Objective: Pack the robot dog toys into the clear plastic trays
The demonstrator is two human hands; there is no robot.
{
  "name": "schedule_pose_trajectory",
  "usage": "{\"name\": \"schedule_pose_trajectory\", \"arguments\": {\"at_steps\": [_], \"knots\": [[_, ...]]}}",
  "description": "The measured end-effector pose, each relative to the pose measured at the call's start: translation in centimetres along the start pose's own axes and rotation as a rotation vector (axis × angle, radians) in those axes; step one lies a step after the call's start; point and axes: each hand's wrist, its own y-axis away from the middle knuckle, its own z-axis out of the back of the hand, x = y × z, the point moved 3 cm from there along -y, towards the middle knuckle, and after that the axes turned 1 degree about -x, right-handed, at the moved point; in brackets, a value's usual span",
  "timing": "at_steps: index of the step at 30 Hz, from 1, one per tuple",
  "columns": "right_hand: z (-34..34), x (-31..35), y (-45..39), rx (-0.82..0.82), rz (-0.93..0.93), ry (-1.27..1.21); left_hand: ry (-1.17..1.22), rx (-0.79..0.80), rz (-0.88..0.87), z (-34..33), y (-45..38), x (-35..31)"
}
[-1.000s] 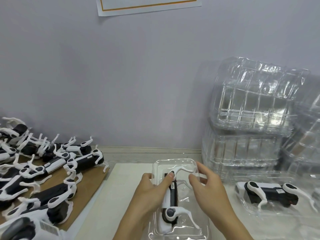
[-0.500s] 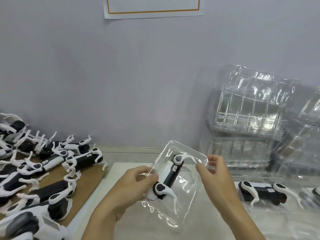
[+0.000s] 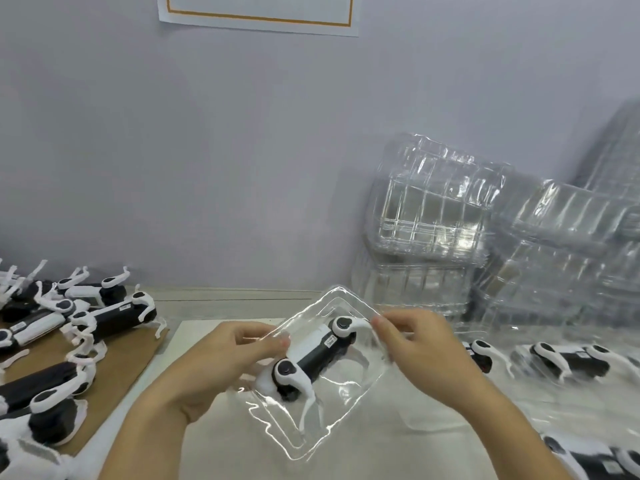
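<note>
Hands meet over the middle of the white table (image 3: 381, 445): the left hand (image 3: 221, 362) has its fingers curled round the near-left edge of a clear plastic tray (image 3: 332, 420), thumb on top, while the right hand (image 3: 422, 355) pinches the tray's far-right rim between thumb and fingertips. The tray is lifted off the tabletop and turned on a diagonal. A black-and-white robot dog toy (image 3: 311, 358) lies inside it on its side, white legs trailing toward the near corner.

Off to the left, a heap of unpacked robot dog toys (image 3: 86, 317) crowds a brown cardboard sheet (image 3: 114, 382), legs sticking up at all angles, well apart from the tray. Behind the right hand, stacks of empty clear trays (image 3: 433, 220) lean against the pale wall (image 3: 207, 150), close enough that the hand's knuckles sit just in front of the lowest stack. To the right, packed toys in trays (image 3: 571, 362) lie in a row along the table, one partly hidden by the right wrist, another near the bottom right corner. A sheet of paper with an orange border (image 3: 259, 12) is stuck on the wall above.
</note>
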Motion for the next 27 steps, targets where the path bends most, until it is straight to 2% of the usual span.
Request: {"name": "schedule_pose_trajectory", "arguments": {"at_steps": [4, 8, 10, 14, 17, 19, 22, 25, 27], "knots": [[2.5, -0.2, 0.5, -0.101, -0.005, 0.024, 0.126, -0.089, -0.059, -1.4, -0.5, -0.9], [6.8, -1.5, 0.9, -0.149, -0.114, -0.023, 0.305, -0.291, -0.217, -2.6, -0.8, -2.5], [9.1, -2.6, 1.2, -0.199, -0.180, -0.065, 0.351, -0.317, -0.247, -4.3, -1.0, -2.9], [12.6, -5.8, 1.6, -0.311, -0.331, -0.020, 0.329, -0.165, -0.287, -9.8, -1.3, -3.2], [13.1, -8.2, 1.5, -0.362, -0.405, 0.072, 0.248, 0.034, -0.299, -14.1, -1.7, -2.1], [12.6, -9.2, 1.5, -0.366, -0.443, 0.163, 0.184, 0.111, -0.299, -16.0, -2.0, -1.1], [11.8, -10.1, 1.7, -0.358, -0.487, 0.203, 0.055, 0.080, -0.321, -16.6, -2.4, 0.0], [11.4, -10.9, 1.7, -0.357, -0.489, 0.105, -0.077, -0.003, -0.359, -16.4, -2.6, -0.2], [11.1, -11.0, 1.6, -0.342, -0.480, 0.037, -0.111, 0.009, -0.387, -16.8, -2.6, -0.5]]}}
